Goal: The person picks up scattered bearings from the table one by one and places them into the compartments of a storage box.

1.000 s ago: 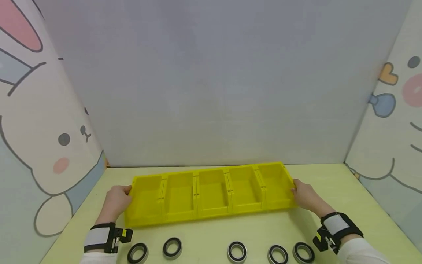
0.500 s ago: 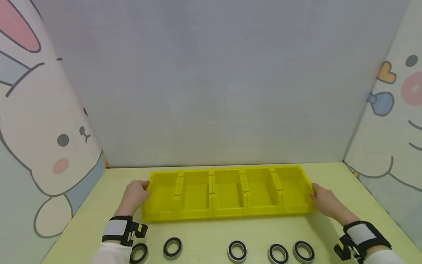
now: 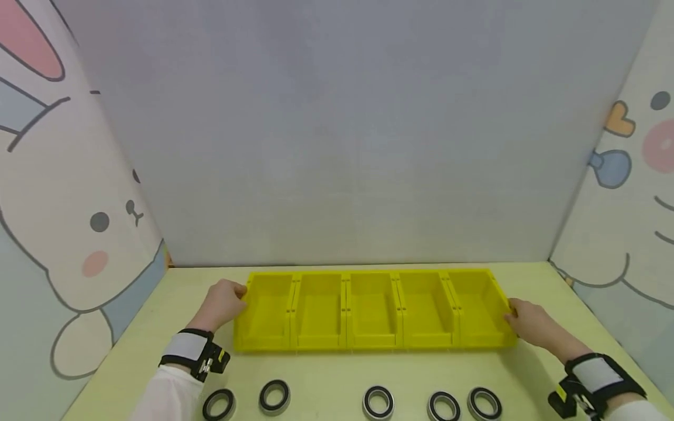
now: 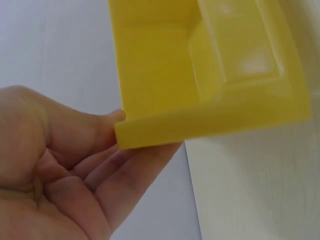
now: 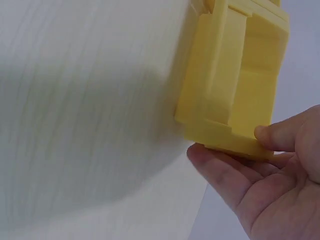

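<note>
A long yellow row of joined storage bins (image 3: 374, 341) spans the back half of the table, its several compartments holding nothing. My left hand (image 3: 220, 304) grips its left end. In the left wrist view the thumb lies at the rim corner of the end bin (image 4: 165, 75), with the fingers underneath along the side wall. My right hand (image 3: 534, 324) holds the opposite end; in the right wrist view the thumb (image 5: 270, 136) is over the rim and the fingers press the outer side. The row stands nearly parallel to the back wall.
Several black-and-silver ring bearings (image 3: 378, 402) lie flat along the front of the pale wood-grain table (image 3: 326, 371). A grey wall (image 3: 337, 146) rises behind the bins. Cartoon-printed panels (image 3: 63, 234) stand at the left and right sides.
Both hands have carried the bin row to the right. It has turned from slanting to nearly straight with the back wall. The bearings have stayed in place.
</note>
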The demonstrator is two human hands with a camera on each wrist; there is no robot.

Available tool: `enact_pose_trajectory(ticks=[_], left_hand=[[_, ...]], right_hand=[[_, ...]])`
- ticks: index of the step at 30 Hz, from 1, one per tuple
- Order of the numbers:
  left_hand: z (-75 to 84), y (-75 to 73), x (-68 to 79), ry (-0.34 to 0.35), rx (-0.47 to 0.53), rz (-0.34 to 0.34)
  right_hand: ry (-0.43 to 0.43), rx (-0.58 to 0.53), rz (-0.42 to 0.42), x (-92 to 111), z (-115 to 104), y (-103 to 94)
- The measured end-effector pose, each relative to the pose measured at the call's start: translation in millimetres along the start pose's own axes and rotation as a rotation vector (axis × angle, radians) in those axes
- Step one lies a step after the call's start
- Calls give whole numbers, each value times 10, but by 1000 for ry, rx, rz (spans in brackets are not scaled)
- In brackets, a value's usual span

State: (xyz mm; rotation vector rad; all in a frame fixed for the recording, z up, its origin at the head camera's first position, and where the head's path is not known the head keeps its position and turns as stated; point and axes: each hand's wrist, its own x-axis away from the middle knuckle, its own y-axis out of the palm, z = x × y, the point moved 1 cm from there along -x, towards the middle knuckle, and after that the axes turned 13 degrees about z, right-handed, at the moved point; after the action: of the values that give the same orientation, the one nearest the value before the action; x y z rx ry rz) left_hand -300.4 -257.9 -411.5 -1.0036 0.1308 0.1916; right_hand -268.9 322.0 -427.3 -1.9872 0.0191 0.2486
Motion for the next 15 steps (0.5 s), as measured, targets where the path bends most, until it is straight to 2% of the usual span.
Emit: enact_pose_trajectory(ticks=[4, 9, 12, 15], left_hand=[[22, -28, -37, -34, 12, -52], [30, -49, -68, -71, 26, -91], [65, -60, -71, -48, -23, -95], [104, -68, -65, -16, -89, -102]], right_hand=[[-37, 40, 11, -9, -124, -190], [-161, 7, 119, 199, -462, -303], [-275, -18, 145, 457, -600, -180], [-373, -42, 106, 732, -614, 81]])
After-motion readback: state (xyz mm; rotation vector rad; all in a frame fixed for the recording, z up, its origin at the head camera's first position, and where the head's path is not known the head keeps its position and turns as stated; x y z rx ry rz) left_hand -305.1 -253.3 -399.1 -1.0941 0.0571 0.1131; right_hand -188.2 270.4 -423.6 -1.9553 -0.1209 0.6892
